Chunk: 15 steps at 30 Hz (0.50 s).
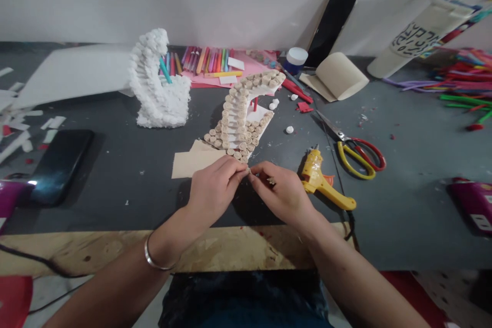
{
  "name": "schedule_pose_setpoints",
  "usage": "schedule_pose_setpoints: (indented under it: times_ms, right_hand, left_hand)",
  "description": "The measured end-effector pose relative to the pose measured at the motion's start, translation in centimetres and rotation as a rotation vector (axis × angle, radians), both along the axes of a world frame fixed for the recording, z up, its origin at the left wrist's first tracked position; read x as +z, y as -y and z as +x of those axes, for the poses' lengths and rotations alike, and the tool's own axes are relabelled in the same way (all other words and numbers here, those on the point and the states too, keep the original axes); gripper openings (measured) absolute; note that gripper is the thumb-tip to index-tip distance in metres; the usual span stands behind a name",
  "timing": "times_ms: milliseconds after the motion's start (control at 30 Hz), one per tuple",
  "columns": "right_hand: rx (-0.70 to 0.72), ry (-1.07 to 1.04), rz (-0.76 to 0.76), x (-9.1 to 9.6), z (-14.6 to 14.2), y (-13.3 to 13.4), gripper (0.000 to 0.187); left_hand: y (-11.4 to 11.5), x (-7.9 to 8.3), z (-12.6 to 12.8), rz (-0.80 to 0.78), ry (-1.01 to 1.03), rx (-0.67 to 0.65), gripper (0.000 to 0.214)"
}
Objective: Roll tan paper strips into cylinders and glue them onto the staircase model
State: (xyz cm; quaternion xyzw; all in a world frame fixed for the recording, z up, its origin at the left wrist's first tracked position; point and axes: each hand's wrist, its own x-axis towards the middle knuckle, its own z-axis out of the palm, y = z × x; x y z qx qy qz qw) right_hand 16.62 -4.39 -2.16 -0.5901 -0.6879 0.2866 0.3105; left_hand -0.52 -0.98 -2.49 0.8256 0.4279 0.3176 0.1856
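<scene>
Right at the front, over the dark tabletop [126,189], my left hand [213,188] (metal bangle [154,259] on the wrist) and right hand [279,192] meet, with the fingers [236,168] of both clenched on one tiny pale roll [248,170]. It's probably rolled paper (too small to swear to it), so I'd guess it's feather-light and easy to crush; a gentle fingertip pinch at its ends seems safest. Just beyond the hands lies one tan card sheet [194,160], touching the base of one curved model staircase [240,123], covered in dozens of similar rolls and best lifted by its white card base, I'd say. To the right are one yellow hot glue gun [319,177] and one pair of scissors [355,151], with three white balls [289,129] scattered near the staircase. Left sits one black phone [59,166]. Farther back are one white fluffy spiral model [157,84], a row of markers [207,60] on pink paper, and a second phone [330,23] leaning on the wall.
</scene>
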Motion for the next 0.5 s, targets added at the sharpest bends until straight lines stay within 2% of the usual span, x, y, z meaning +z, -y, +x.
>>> schedule_pose_setpoints:
  times_ms: [167, 333, 500]
  right_hand:
    - [-0.025, -0.046, -0.027, 0.23, -0.04, 0.06, 0.013]
    - [-0.022, -0.065, -0.04, 0.24, -0.02, -0.02, 0.015]
    - [-0.082, -0.112, -0.059, 0.14, -0.06, -0.05, 0.015]
  left_hand:
    - [0.05, 0.15, 0.07, 0.078, -0.007, -0.022, 0.014]
    - [0.3, 0.16, 0.0, 0.225, -0.091, -0.063, 0.016]
    - [0.52, -0.36, 0.03, 0.268, -0.111, -0.089, 0.016]
